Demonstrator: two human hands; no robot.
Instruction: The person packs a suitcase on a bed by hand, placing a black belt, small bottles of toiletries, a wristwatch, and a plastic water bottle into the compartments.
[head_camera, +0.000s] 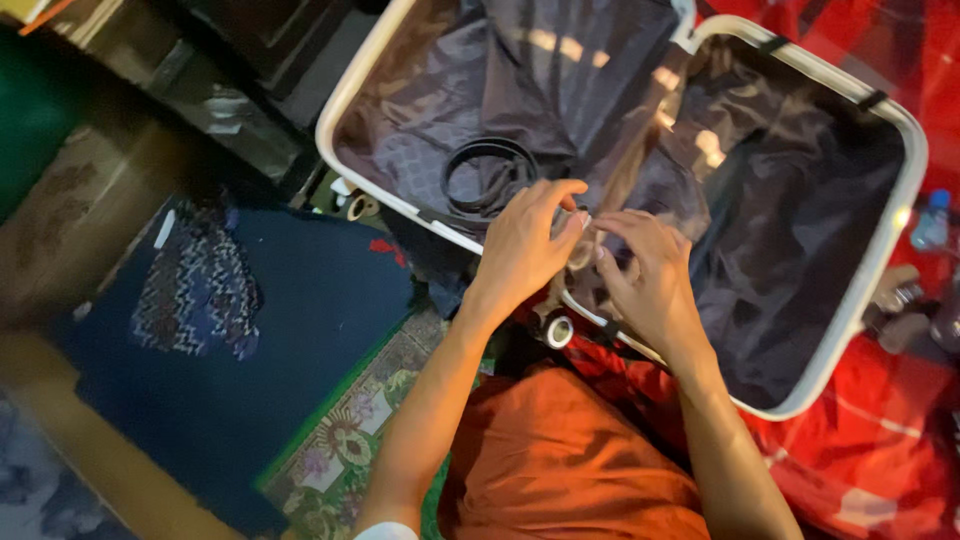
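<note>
An open white-rimmed suitcase (860, 300) lies on a red cloth, both halves lined with dark purple fabric. My left hand (525, 245) and my right hand (650, 275) meet at the near rim by the middle hinge, fingers pinched together on a small object or piece of lining that I cannot make out. A coiled dark strap (488, 175) lies inside the left half, just beyond my left fingers. A small wheel (558, 331) of the case shows below my hands.
My lap in orange cloth (560, 460) is at the bottom. A dark blue mat (250, 360) with a patterned cloth (195, 290) lies at left beside a floral rug (345, 450). A plastic bottle (932, 220) rests at the right edge on the red cloth (870, 460).
</note>
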